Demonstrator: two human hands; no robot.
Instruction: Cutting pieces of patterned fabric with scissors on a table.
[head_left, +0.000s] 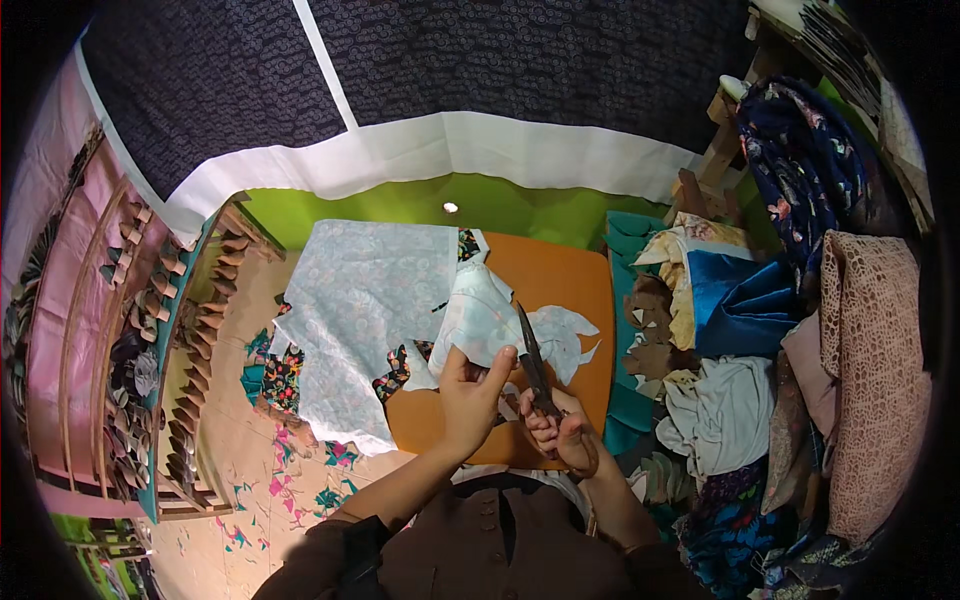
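Observation:
My right hand (560,430) grips black-bladed scissors (533,350) by the handles, with the blades pointing away from me. Their tip lies at the right edge of a pale fabric piece (475,318). Just left of the scissors, my left hand (474,402) holds the near end of that piece, the thumb along its edge and some fingers hidden. A larger fabric sheet (375,275), whitish on top, is spread to the left; dark floral print (283,382) shows where it folds over. Right of the blades rests an irregular pale cut-out (563,335).
All this lies on an orange-brown work surface (575,270). Fabric scraps (290,470) litter the floor to the left, beside a rack (185,400) of shoe-shaped pieces. Folded fabrics (735,310) are heaped on the right. A dark patterned cloth (500,70) hangs at the back.

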